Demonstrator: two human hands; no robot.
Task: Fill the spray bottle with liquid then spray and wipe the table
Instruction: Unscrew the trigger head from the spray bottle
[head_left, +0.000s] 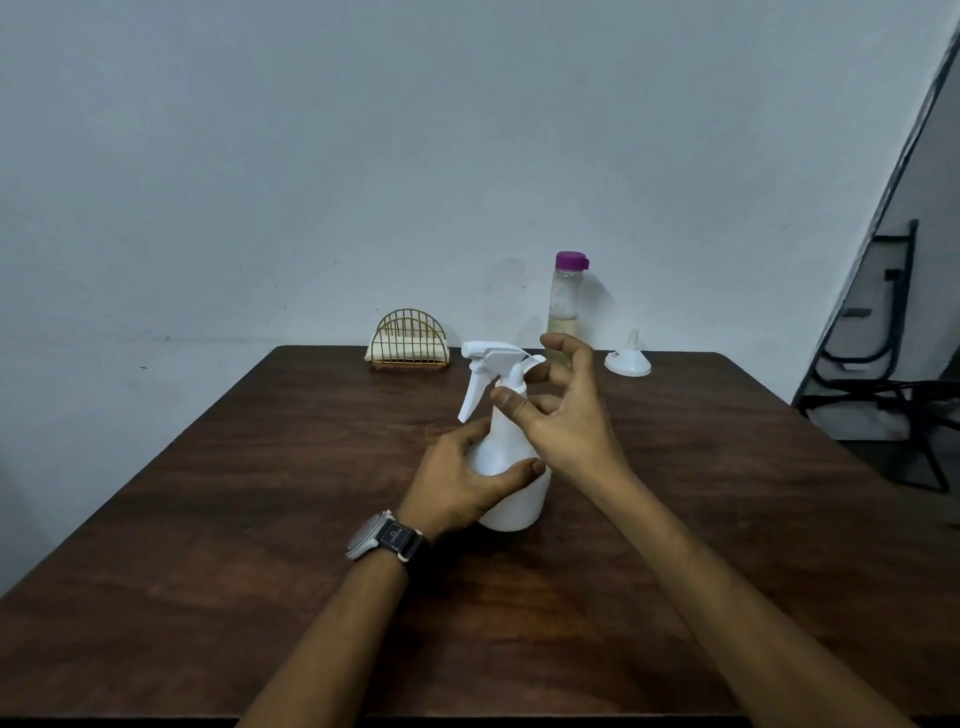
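Observation:
A white spray bottle (511, 452) stands upright in the middle of the dark wooden table (260, 519), its trigger head pointing left. My left hand (462, 480) grips the bottle's body, thumb across the front. My right hand (563, 415) hovers at the neck with spread, bent fingers, close to the collar under the head; the thumb touches the neck, and the fingers do not close round it. Behind stands a clear bottle with a purple cap (566, 306), holding some pale yellow liquid at its bottom. A white funnel (628, 361) lies mouth-down to its right.
A gold wire napkin holder (409, 340) with white napkins stands at the table's far edge, left of the bottles. A pale wall rises right behind the table. A black metal chair frame (883, 374) stands off the table's right side.

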